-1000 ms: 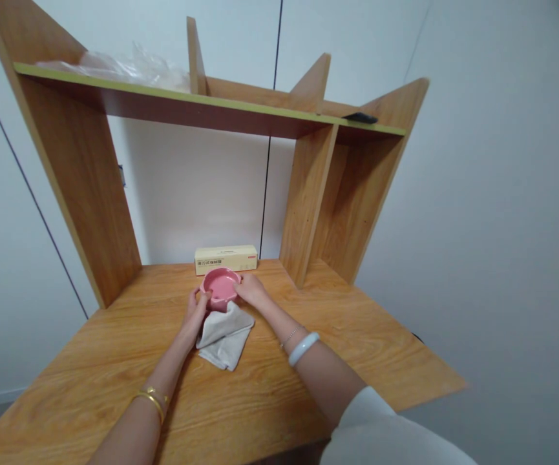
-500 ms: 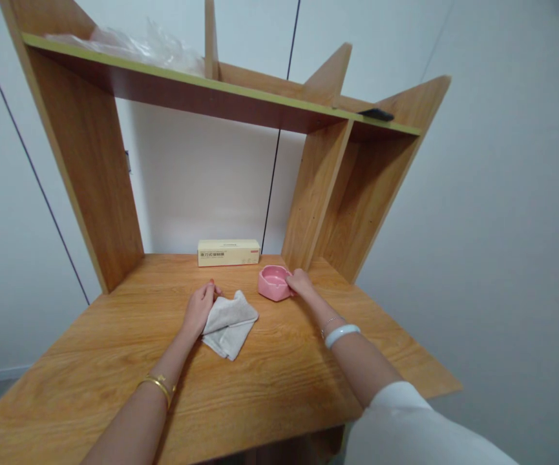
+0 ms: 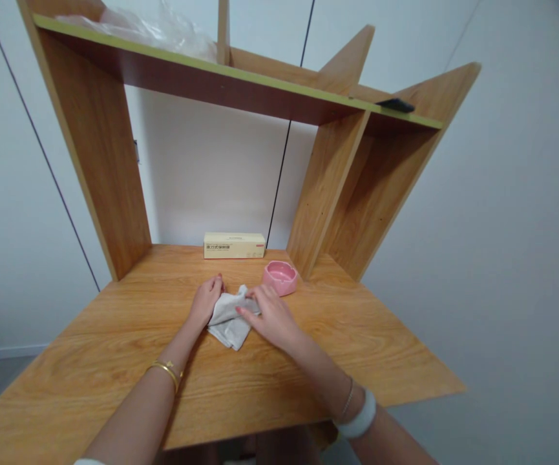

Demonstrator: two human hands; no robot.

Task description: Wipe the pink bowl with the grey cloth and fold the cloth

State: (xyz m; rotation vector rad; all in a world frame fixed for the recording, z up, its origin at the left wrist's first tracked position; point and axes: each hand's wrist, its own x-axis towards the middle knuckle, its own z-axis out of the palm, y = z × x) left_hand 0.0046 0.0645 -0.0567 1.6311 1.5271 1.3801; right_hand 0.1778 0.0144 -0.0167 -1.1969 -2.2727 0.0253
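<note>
A small light-grey cloth (image 3: 231, 329) lies rumpled on the wooden desk, its upper part raised in a fold. My left hand (image 3: 206, 300) rests at the cloth's left edge, fingers curled closed on it. From the right, my right hand (image 3: 269, 314) reaches over the cloth's right side; thumb and fingers are apart, with the fingertips touching the fabric. Just behind my right hand stands a pink ashtray (image 3: 280, 278) with notches in its rim. Nobody is touching it.
A cream-coloured long box (image 3: 234, 247) with printed lettering stands at the back of the desk (image 3: 240, 387). Wooden shelf panels (image 3: 327, 187) rise at the rear. Clear plastic wrapping (image 3: 163, 32) and a flat dark object (image 3: 395, 104) lie on the upper shelf.
My right hand has let go of the ashtray and moved left onto the cloth. My left hand stays at the cloth's left edge. The view has shifted slightly.
</note>
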